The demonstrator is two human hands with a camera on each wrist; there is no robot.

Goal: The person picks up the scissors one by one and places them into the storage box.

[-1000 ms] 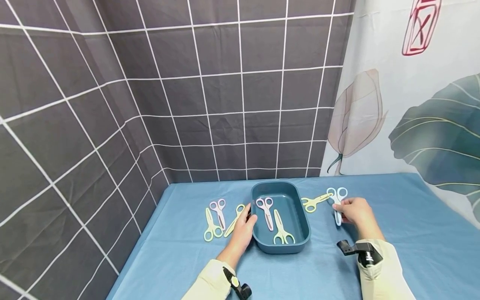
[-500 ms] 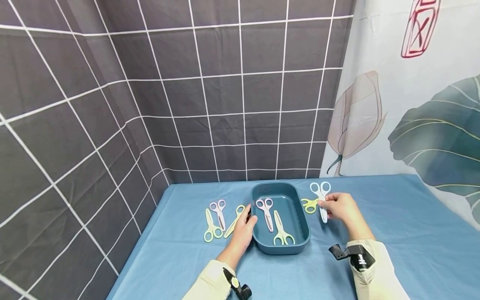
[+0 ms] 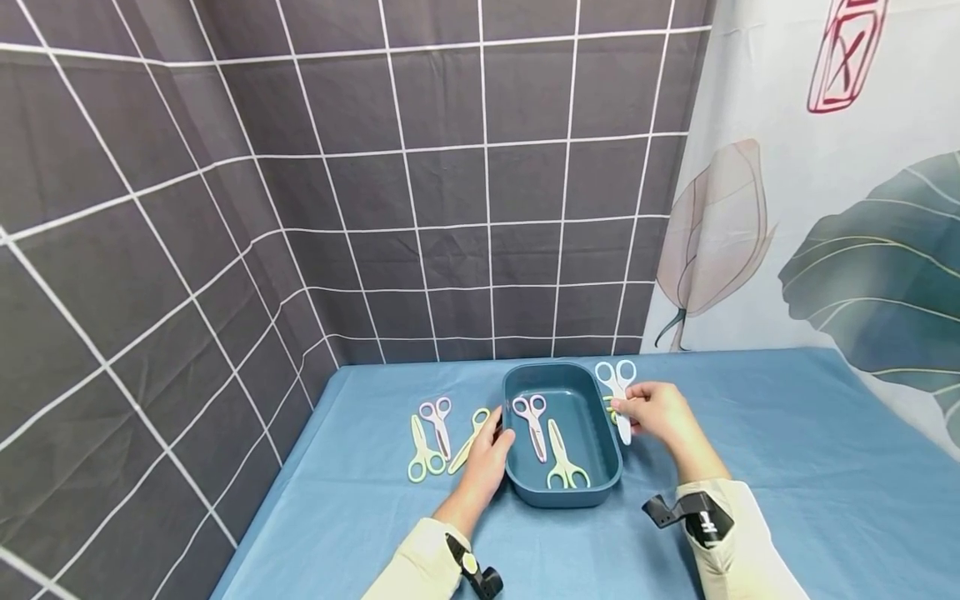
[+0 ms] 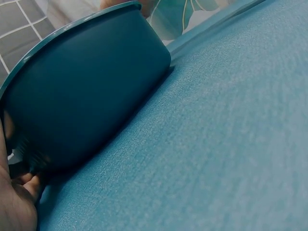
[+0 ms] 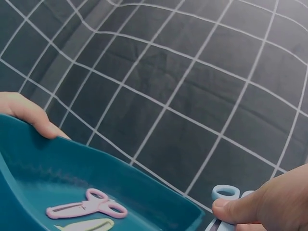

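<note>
My right hand (image 3: 658,410) pinches white scissors (image 3: 617,382) by the blades, handle loops pointing away, over the right rim of a dark blue plastic basin (image 3: 600,492). In the right wrist view the thumb presses the pale scissors (image 5: 225,192) just outside the rim. My left hand (image 3: 486,458) grips the basin's left side, thumb over the rim. Inside the basin lie pink scissors (image 3: 534,427) and yellow-green scissors (image 3: 558,454). Yellow scissors (image 3: 611,410) on the table at the basin's right are mostly hidden behind the white pair and my right hand.
On the blue cloth (image 3: 337,500) left of the basin lie pink scissors (image 3: 438,427), yellow-green scissors (image 3: 422,450) and another yellow pair (image 3: 472,437), partly behind my left hand. A grey gridded curtain (image 3: 450,192) hangs at the back and left; a leaf-printed white curtain (image 3: 750,108) hangs at right.
My right hand has carried the white scissors leftward, from the right of the yellow scissors to the basin's right rim. My left hand and the basin have stayed put.
</note>
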